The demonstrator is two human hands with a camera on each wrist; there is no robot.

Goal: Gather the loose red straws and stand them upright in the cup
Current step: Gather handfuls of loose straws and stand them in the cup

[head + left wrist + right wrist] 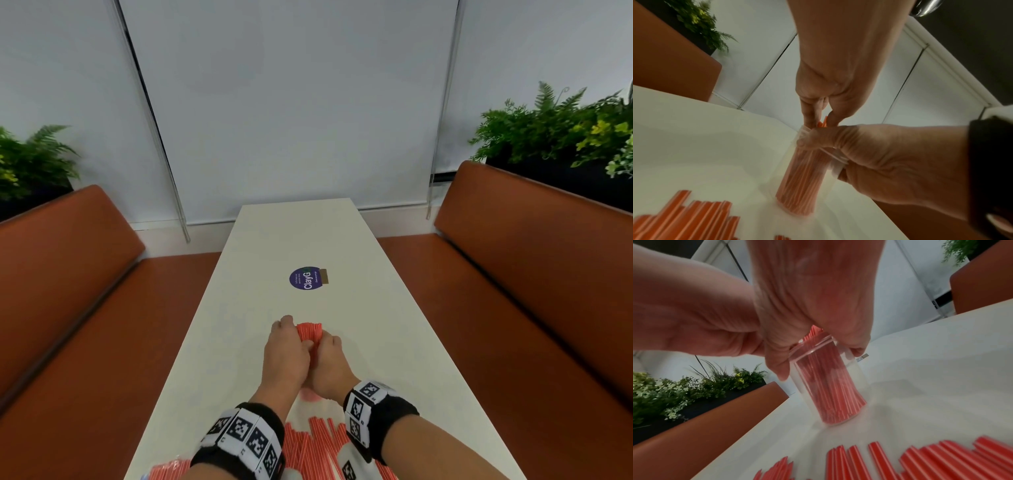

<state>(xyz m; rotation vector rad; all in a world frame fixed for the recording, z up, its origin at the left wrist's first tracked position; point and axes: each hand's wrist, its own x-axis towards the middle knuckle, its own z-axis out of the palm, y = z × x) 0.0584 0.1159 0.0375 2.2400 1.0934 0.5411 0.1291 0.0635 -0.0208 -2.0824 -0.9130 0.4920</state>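
Observation:
A clear plastic cup (840, 374) stands on the white table (342, 240), packed with upright red straws (830, 386). My right hand (818, 356) grips the cup at its rim, thumb on one side and fingers on the other. My left hand (821, 116) pinches the tops of the straws (310, 330) just above the rim. In the head view both hands (286, 337) (327, 353) hide most of the cup. Several loose red straws (315, 442) lie flat near the table's front edge, also seen from the wrists (694, 219) (920, 460).
A round purple sticker (305, 278) lies flat on the table beyond the cup. Brown benches (85, 308) (531, 274) run along both long sides, with planters of green ferns (555, 130) behind them. White blinds close off the far end.

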